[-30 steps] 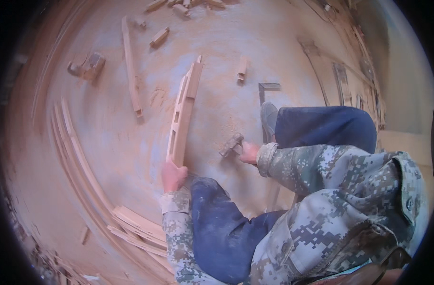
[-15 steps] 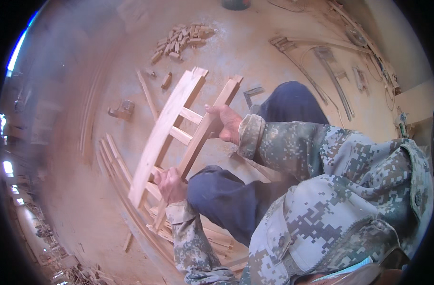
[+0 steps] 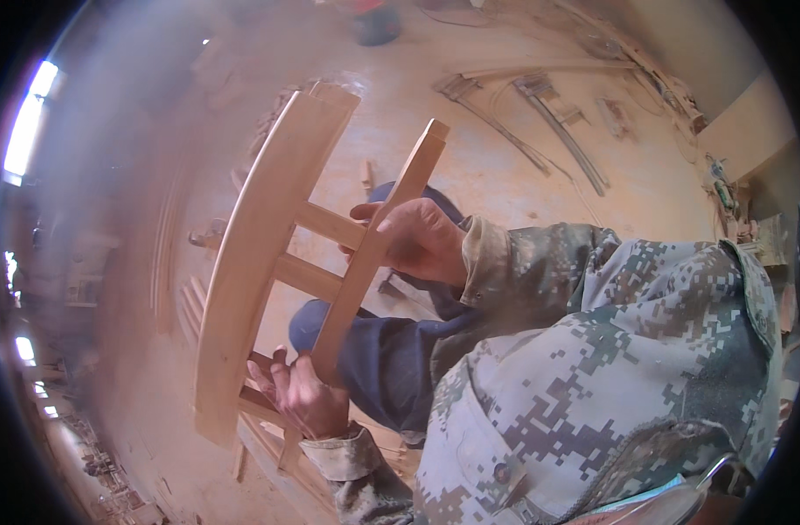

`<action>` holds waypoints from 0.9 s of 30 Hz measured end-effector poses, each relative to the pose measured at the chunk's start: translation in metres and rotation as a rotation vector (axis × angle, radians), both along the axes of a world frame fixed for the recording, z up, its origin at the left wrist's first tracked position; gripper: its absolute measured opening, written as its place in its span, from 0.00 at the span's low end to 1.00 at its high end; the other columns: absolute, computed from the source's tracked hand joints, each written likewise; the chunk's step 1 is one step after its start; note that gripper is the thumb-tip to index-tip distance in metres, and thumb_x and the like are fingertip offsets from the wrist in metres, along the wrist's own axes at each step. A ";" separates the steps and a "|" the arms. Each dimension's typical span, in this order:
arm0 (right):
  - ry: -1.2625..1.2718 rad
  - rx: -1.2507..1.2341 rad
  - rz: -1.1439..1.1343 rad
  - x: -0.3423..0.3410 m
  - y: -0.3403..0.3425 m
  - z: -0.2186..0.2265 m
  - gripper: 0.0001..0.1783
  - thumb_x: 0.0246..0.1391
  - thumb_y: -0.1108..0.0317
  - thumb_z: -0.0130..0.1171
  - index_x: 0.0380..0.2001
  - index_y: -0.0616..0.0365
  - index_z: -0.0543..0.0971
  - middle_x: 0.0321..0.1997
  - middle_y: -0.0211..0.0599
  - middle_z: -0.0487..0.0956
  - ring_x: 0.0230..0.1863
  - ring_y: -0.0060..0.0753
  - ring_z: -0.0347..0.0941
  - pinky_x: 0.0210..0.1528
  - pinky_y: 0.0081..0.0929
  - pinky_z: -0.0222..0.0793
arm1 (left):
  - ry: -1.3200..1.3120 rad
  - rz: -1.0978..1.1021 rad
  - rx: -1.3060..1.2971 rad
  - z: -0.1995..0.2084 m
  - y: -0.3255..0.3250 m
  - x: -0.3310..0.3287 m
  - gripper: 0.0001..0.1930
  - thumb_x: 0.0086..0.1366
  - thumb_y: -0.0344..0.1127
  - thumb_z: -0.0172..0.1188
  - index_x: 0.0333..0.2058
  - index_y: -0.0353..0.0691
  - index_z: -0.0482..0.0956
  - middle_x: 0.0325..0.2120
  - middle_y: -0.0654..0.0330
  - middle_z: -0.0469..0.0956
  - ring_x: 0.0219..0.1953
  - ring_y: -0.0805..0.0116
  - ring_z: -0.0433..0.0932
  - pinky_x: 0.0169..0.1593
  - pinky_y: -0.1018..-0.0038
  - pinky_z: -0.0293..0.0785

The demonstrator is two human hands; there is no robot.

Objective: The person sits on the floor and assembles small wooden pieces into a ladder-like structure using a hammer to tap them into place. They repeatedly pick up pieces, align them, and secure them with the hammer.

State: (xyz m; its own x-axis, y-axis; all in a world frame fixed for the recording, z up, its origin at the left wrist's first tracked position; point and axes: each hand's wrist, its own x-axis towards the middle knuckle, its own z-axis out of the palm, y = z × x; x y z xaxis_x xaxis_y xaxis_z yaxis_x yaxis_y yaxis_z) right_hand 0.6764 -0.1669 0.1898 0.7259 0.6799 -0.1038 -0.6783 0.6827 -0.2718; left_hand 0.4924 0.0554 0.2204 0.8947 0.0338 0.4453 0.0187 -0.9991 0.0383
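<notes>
A pale wooden frame (image 3: 247, 262), which looks like a chair back, is held up in front of me above my knees. It has a wide, slightly curved board on the left, a narrow rail (image 3: 365, 271) on the right and several short crosspieces between them. My right hand (image 3: 428, 241) grips the narrow rail near its upper part, some fingers hidden behind the wood. Lower down, my left hand (image 3: 308, 401) holds the frame's near end, its fingers at the crosspieces between board and rail.
Wooden strips (image 3: 282, 464) lie on the dusty floor below my left hand. The raised frame partly covers a pile of small wood blocks (image 3: 264, 131). Long metal clamps (image 3: 562, 131) lie at the far right. A dark bucket (image 3: 378, 26) stands at the far edge, and a board (image 3: 750, 122) leans at the right.
The frame has come up closer to me and turned, so its wide board shows larger. Both hands have kept hold of it; the right hand's grip has shifted along the rail.
</notes>
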 end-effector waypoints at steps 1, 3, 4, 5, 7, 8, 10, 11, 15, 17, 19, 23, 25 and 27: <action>0.040 -0.020 0.008 -0.003 0.001 -0.009 0.25 0.49 0.71 0.68 0.51 0.68 0.78 0.51 0.48 0.81 0.57 0.54 0.79 0.70 0.45 0.69 | 0.094 0.042 -0.027 -0.001 -0.006 -0.009 0.10 0.52 0.25 0.64 0.35 0.32 0.84 0.29 0.49 0.84 0.53 0.46 0.82 0.75 0.39 0.58; 0.200 -0.229 0.005 -0.004 -0.010 -0.027 0.22 0.46 0.75 0.65 0.47 0.66 0.77 0.45 0.46 0.80 0.51 0.46 0.79 0.66 0.42 0.68 | 0.033 0.004 -0.081 -0.032 -0.028 -0.014 0.20 0.49 0.27 0.70 0.44 0.32 0.82 0.44 0.48 0.84 0.57 0.44 0.79 0.74 0.39 0.59; 0.216 -0.306 -0.039 -0.009 -0.026 -0.029 0.22 0.46 0.75 0.66 0.47 0.66 0.77 0.45 0.45 0.80 0.50 0.46 0.79 0.65 0.42 0.70 | 0.000 -0.023 -0.138 -0.051 -0.046 -0.014 0.26 0.48 0.28 0.73 0.49 0.32 0.82 0.51 0.47 0.84 0.60 0.42 0.78 0.73 0.38 0.60; 0.236 -0.362 -0.102 -0.015 -0.028 -0.028 0.22 0.45 0.75 0.66 0.47 0.66 0.77 0.44 0.45 0.80 0.49 0.46 0.80 0.65 0.42 0.71 | 0.000 -0.117 -0.205 -0.058 -0.048 -0.007 0.31 0.50 0.26 0.72 0.56 0.32 0.78 0.61 0.48 0.79 0.65 0.38 0.74 0.72 0.40 0.62; 0.244 -0.435 -0.127 -0.021 -0.029 -0.026 0.23 0.45 0.75 0.66 0.47 0.65 0.78 0.43 0.45 0.80 0.47 0.45 0.80 0.63 0.42 0.72 | 0.001 -0.169 -0.247 -0.061 -0.072 0.003 0.22 0.59 0.24 0.65 0.54 0.33 0.80 0.63 0.48 0.78 0.69 0.37 0.70 0.72 0.40 0.63; 0.239 -0.477 -0.139 -0.023 -0.031 -0.024 0.22 0.45 0.75 0.66 0.47 0.65 0.78 0.42 0.45 0.80 0.47 0.45 0.80 0.63 0.42 0.73 | -0.018 -0.207 -0.248 -0.067 -0.080 0.010 0.18 0.63 0.24 0.63 0.52 0.34 0.81 0.65 0.49 0.78 0.71 0.38 0.69 0.71 0.40 0.65; 0.268 -0.509 -0.135 -0.026 -0.036 -0.031 0.22 0.45 0.74 0.66 0.46 0.65 0.78 0.42 0.44 0.80 0.46 0.45 0.80 0.62 0.43 0.74 | 0.037 -0.267 -0.236 -0.084 -0.089 0.020 0.16 0.65 0.22 0.60 0.51 0.33 0.83 0.66 0.50 0.76 0.72 0.38 0.68 0.71 0.41 0.65; 0.287 -0.490 -0.125 -0.021 -0.039 -0.033 0.21 0.46 0.74 0.66 0.46 0.65 0.78 0.42 0.44 0.80 0.47 0.45 0.80 0.62 0.44 0.74 | 0.069 -0.283 -0.225 -0.081 -0.091 0.023 0.14 0.66 0.22 0.60 0.49 0.33 0.85 0.67 0.49 0.76 0.72 0.38 0.68 0.71 0.42 0.66; 0.268 -0.401 -0.086 -0.018 -0.052 -0.047 0.24 0.47 0.75 0.66 0.50 0.66 0.77 0.43 0.46 0.82 0.48 0.48 0.81 0.62 0.48 0.75 | 0.062 -0.323 -0.298 -0.086 -0.096 0.025 0.14 0.65 0.24 0.60 0.48 0.34 0.87 0.66 0.49 0.77 0.72 0.38 0.67 0.73 0.43 0.63; 0.213 -0.355 -0.038 -0.019 -0.054 -0.053 0.23 0.48 0.75 0.65 0.51 0.65 0.78 0.44 0.47 0.83 0.50 0.49 0.81 0.63 0.49 0.75 | 0.056 -0.320 -0.280 -0.085 -0.093 0.022 0.17 0.62 0.22 0.58 0.48 0.34 0.87 0.66 0.49 0.76 0.72 0.39 0.68 0.73 0.43 0.63; 0.142 -0.320 -0.082 -0.023 -0.068 -0.064 0.24 0.49 0.72 0.64 0.53 0.64 0.81 0.51 0.51 0.84 0.55 0.53 0.81 0.69 0.50 0.71 | 0.067 -0.301 -0.285 -0.079 -0.097 0.017 0.18 0.60 0.21 0.58 0.48 0.36 0.87 0.67 0.51 0.76 0.73 0.42 0.68 0.73 0.43 0.62; 0.161 -0.366 0.052 -0.017 -0.066 -0.055 0.28 0.48 0.69 0.66 0.56 0.63 0.81 0.59 0.54 0.82 0.64 0.54 0.77 0.74 0.52 0.66 | 0.100 -0.301 -0.318 -0.077 -0.089 0.005 0.19 0.57 0.26 0.61 0.48 0.37 0.87 0.67 0.53 0.76 0.73 0.42 0.68 0.74 0.44 0.62; 0.125 -0.378 0.044 -0.017 -0.071 -0.064 0.30 0.48 0.69 0.67 0.57 0.64 0.80 0.60 0.56 0.81 0.66 0.55 0.75 0.75 0.53 0.65 | 0.053 -0.297 -0.388 -0.084 -0.089 -0.002 0.17 0.60 0.26 0.60 0.47 0.36 0.88 0.67 0.54 0.76 0.73 0.43 0.68 0.75 0.44 0.60; 0.062 -0.357 0.052 -0.013 -0.067 -0.061 0.32 0.48 0.68 0.67 0.58 0.66 0.79 0.60 0.58 0.80 0.67 0.56 0.75 0.76 0.54 0.64 | 0.058 -0.240 -0.396 -0.080 -0.080 -0.016 0.16 0.59 0.26 0.60 0.46 0.36 0.88 0.67 0.54 0.76 0.72 0.43 0.69 0.75 0.45 0.60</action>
